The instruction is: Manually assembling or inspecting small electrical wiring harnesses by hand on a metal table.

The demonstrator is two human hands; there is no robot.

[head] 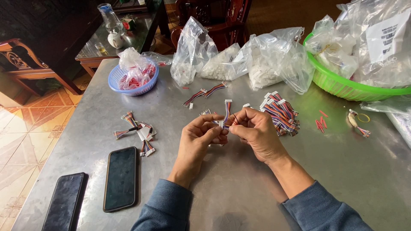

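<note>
Two dark phones (120, 178) lie nearest, at about 8 o'clock from the hands. Mid-table, the left hand (199, 137) and right hand (256, 132) both pinch one small multicoloured wire harness (226, 112), held just above the steel table (342, 167). A pile of finished harnesses (280, 113) sits at 2 o'clock; farther off, a blue basket (133, 81) at 10 and a green basket (342, 85) at 1.
</note>
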